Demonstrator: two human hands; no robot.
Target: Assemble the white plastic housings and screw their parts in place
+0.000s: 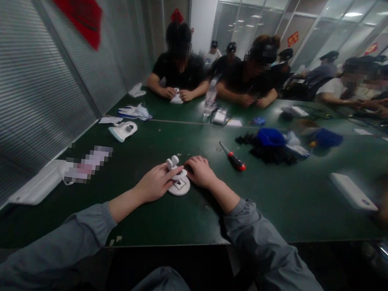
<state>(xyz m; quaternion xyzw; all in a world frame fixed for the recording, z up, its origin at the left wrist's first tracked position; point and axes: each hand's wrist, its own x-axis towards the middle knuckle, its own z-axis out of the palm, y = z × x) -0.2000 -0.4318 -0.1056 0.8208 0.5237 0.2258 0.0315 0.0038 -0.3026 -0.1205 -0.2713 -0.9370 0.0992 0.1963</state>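
Observation:
A white plastic stand with a round base (179, 189) rests on the green table before me. Its upper part has rounded white knobs, one tilted over the base. My left hand (156, 181) grips the upper part from the left, thumb laid across it. Close against the stand's right side is my right hand (201, 170), its fingers bent and together, tips down by the stand. Whatever those fingertips may hold is hidden. Beyond the right hand lies a screwdriver (237, 161) with a red and black handle.
A blue tray (271, 137) stands among small black parts (273, 154), with gloves (297, 145) alongside. Another white device (123, 130) lies at left, near a long white object (40, 184). A white power bank-like box (353, 191) is at right. People work across the table (156, 234).

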